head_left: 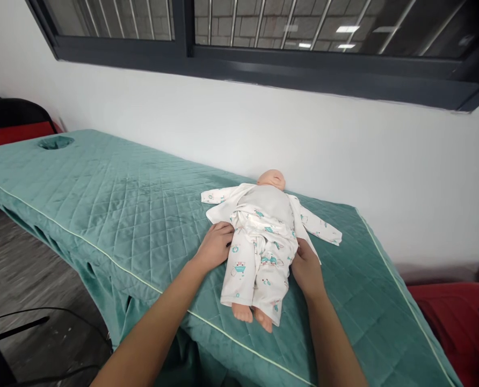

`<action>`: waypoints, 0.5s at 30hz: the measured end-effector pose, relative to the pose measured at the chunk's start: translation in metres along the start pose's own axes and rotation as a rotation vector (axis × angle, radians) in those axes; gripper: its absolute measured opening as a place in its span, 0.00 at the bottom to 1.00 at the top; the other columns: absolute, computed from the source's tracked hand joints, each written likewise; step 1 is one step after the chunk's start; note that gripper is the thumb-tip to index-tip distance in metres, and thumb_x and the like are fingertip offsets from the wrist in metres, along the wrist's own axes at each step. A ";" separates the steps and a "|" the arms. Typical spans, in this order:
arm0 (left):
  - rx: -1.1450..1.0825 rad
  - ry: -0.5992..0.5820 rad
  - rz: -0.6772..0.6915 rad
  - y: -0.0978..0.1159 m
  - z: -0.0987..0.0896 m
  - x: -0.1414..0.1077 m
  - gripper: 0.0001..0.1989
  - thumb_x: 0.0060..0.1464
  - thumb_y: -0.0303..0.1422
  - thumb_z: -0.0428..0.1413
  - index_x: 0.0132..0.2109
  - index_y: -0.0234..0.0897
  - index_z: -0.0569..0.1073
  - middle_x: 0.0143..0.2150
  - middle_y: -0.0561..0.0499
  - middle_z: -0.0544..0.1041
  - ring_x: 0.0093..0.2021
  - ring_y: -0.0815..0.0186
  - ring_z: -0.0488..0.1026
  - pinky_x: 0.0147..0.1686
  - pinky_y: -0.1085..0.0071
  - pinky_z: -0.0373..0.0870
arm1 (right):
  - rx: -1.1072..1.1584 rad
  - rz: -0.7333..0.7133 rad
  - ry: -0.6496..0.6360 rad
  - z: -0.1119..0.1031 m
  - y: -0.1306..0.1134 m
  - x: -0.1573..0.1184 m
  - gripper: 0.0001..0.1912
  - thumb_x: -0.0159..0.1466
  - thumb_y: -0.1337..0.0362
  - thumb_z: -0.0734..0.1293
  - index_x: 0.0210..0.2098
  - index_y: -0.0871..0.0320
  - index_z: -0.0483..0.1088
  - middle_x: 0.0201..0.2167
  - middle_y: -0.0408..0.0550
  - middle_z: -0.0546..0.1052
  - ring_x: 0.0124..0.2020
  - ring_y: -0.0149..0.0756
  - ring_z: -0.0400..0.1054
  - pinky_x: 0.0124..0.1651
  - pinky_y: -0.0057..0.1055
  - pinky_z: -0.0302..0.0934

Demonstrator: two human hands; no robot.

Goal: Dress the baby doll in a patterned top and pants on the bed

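Note:
A baby doll (271, 178) lies on its back on a green quilted bed cover, head toward the wall and bare feet toward me. White patterned baby pants (239, 269) cover its legs up to the waist, where the fabric is bunched. Its white long-sleeved top (323, 230) is spread open under it, with a grey-white layer showing over the belly. My left hand (216, 246) is closed at the pants' left side near the hip, its fingertips partly hidden. At the opposite hip, my right hand (307, 267) grips the side of the pants, the fingers partly tucked behind the cloth.
The massage bed (143, 193) stands against a white wall, with a face hole (56, 142) at its far left end. A dark-framed window (263, 70) is above. Red-and-black seating (17, 126) is at the left; a red object (457, 322) stands at the right. Cables cross the floor.

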State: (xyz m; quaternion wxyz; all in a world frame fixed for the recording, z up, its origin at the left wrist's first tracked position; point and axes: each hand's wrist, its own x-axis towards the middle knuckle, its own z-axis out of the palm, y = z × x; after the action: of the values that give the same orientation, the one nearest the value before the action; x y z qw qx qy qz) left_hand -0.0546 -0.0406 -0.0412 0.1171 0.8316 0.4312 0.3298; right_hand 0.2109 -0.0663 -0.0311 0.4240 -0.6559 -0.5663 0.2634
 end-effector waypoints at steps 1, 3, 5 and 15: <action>-0.020 0.006 0.012 0.000 0.001 0.000 0.09 0.57 0.25 0.54 0.35 0.40 0.78 0.39 0.47 0.78 0.51 0.58 0.69 0.52 0.61 0.64 | 0.031 -0.006 -0.003 0.001 0.001 0.000 0.20 0.58 0.54 0.64 0.47 0.54 0.72 0.41 0.49 0.80 0.43 0.45 0.71 0.44 0.37 0.63; -0.064 0.009 0.020 -0.001 0.002 0.000 0.10 0.56 0.24 0.53 0.34 0.39 0.78 0.38 0.47 0.78 0.50 0.59 0.70 0.52 0.62 0.65 | 0.083 -0.016 -0.013 0.002 0.002 0.000 0.21 0.57 0.55 0.65 0.48 0.54 0.71 0.44 0.49 0.80 0.44 0.45 0.71 0.46 0.38 0.64; -0.096 0.005 0.002 -0.003 0.004 0.001 0.11 0.56 0.23 0.52 0.33 0.39 0.78 0.38 0.47 0.78 0.47 0.60 0.71 0.51 0.63 0.66 | 0.117 -0.022 -0.032 0.003 0.002 -0.001 0.21 0.57 0.55 0.65 0.49 0.54 0.71 0.44 0.49 0.80 0.43 0.44 0.71 0.46 0.39 0.65; -0.123 0.041 -0.123 -0.004 0.005 0.002 0.10 0.56 0.24 0.53 0.28 0.38 0.74 0.33 0.48 0.77 0.42 0.61 0.72 0.47 0.64 0.66 | 0.034 0.038 -0.052 0.002 -0.007 -0.006 0.20 0.58 0.58 0.63 0.50 0.53 0.71 0.26 0.42 0.78 0.26 0.39 0.68 0.35 0.35 0.62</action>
State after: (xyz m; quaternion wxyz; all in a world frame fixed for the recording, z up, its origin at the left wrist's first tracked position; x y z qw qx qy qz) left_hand -0.0530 -0.0365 -0.0463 0.1791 0.7879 0.4625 0.3650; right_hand 0.2040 -0.0712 -0.0270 0.4150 -0.6523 -0.5600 0.2980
